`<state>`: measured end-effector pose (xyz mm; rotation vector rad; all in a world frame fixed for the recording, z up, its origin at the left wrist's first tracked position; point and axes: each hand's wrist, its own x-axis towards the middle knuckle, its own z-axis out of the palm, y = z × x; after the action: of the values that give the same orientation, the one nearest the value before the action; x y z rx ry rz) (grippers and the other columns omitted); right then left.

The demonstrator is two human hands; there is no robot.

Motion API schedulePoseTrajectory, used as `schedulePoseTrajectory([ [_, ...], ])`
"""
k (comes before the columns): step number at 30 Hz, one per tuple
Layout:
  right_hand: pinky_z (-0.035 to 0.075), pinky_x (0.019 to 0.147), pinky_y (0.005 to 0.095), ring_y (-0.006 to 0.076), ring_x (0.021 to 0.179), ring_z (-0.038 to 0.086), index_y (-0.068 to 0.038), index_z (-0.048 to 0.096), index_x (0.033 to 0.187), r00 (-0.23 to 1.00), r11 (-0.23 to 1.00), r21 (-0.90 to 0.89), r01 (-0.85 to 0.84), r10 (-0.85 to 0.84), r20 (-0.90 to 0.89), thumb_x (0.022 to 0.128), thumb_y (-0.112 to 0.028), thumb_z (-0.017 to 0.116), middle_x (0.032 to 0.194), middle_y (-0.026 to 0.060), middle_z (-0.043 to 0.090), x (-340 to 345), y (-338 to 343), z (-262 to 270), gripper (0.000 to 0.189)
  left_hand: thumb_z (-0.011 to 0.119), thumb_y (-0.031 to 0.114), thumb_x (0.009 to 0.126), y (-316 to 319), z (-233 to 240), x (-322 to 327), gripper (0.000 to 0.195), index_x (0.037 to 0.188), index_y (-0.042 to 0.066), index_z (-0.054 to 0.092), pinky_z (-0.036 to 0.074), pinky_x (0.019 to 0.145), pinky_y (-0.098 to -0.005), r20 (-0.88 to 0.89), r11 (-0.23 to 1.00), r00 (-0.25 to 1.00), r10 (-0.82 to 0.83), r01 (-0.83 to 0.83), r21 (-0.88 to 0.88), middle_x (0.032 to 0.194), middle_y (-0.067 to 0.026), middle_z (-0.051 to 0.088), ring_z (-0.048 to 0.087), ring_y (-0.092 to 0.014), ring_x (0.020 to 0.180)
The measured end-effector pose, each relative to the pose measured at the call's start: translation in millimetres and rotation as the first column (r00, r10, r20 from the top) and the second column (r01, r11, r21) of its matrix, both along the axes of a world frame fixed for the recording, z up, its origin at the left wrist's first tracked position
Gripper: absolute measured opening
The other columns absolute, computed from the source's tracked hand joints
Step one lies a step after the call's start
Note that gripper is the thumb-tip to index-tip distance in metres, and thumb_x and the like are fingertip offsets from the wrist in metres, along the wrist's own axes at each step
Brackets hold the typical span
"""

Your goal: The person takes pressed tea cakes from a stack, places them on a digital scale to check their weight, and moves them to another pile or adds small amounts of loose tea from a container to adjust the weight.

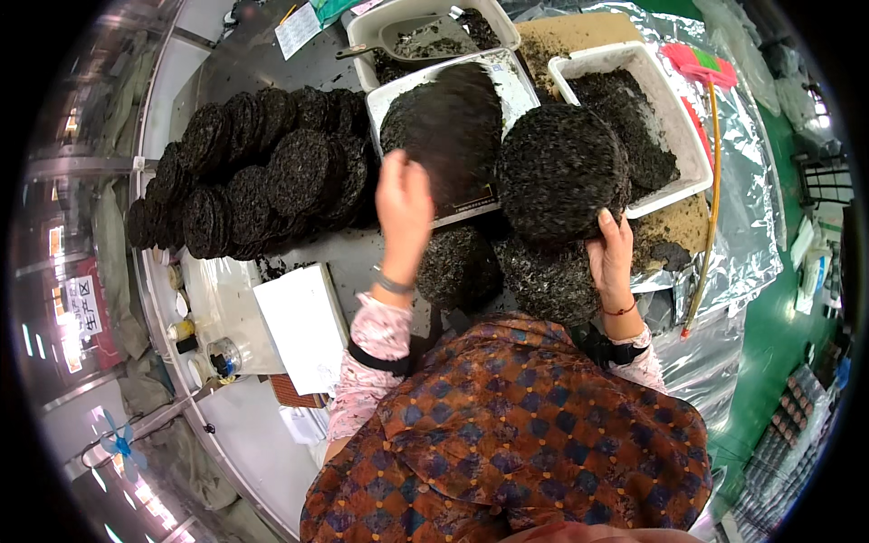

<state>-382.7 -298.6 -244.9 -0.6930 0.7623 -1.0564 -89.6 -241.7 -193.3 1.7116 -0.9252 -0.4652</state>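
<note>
My right hand (612, 248) grips the lower right edge of a round, dark cake of what looks like dried seaweed (560, 173), thumb on its face. At least one more layer shows behind that cake's right edge. My left hand (405, 203) is at the lower left edge of another dark cake (465, 129), fingers curled against it; both are blurred by motion. This cake is over a shallow white tray (523, 88), with more dark seaweed (402, 122) behind it. Two rounded seaweed bundles (458, 268) (553, 278) lie close to my body, partly hidden.
Stacked seaweed cakes (305, 170) cover the table's left. A white bin (669, 88) of loose seaweed stands right; another bin (366, 30) behind holds a scoop (434, 41). A pink brush with a long handle (713, 183) lies on foil sheeting (753, 224). White paper (302, 326) lies left.
</note>
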Motion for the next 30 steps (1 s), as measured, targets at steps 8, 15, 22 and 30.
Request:
schedulePoseTrajectory([
  [8,0.044,0.099,0.0302,0.0138,0.115,0.053,-0.001,0.046,0.138,0.999,1.000,-0.021,-0.006,0.005,-0.051,0.097,-0.012,0.061,0.129,0.0050,0.056,3.4,3.4,-4.2,0.046,0.071,0.048,0.085,1.0,-3.7,-38.8,0.099,0.150,-0.007,0.021,0.018,0.119,-0.0478,0.365,0.884,0.806,-0.465,0.442,0.151,0.157,-0.0304,0.017,0.018,-0.043,0.147],
  [15,0.042,0.102,0.0312,0.0151,0.116,0.054,0.001,0.046,0.138,0.993,0.993,-0.114,-0.039,0.025,-0.118,0.095,-0.006,0.062,0.132,0.0076,0.055,2.4,14.8,11.9,0.047,0.072,0.031,0.089,8.2,4.3,-90.6,0.060,0.135,-0.001,0.052,0.040,0.108,-0.0392,0.127,0.791,0.782,-0.611,0.608,0.067,0.145,-0.0200,0.047,0.049,-0.032,0.132],
  [22,0.043,0.104,0.0351,0.0185,0.118,0.054,0.001,0.047,0.137,0.998,0.998,-0.004,0.057,-0.057,0.024,0.096,-0.013,0.061,0.130,0.0087,0.057,-10.5,8.6,-1.7,0.045,0.055,0.022,0.102,21.2,-10.3,-43.7,0.019,0.102,0.004,0.061,0.046,0.073,-0.0249,-0.455,0.991,0.880,-0.136,0.117,-0.069,0.095,-0.0017,0.062,0.057,-0.011,0.085],
  [30,0.033,0.114,0.0448,0.0253,0.128,0.049,0.000,0.048,0.138,0.977,0.995,0.083,0.057,-0.073,0.200,0.098,-0.026,0.056,0.138,0.0104,0.055,-22.0,0.2,-6.9,0.048,0.053,0.019,0.101,21.6,-19.6,14.4,0.043,0.139,-0.002,0.047,0.043,0.105,-0.0400,0.495,0.991,0.861,-0.115,0.137,-0.007,0.136,-0.0196,0.055,0.054,-0.030,0.126],
])
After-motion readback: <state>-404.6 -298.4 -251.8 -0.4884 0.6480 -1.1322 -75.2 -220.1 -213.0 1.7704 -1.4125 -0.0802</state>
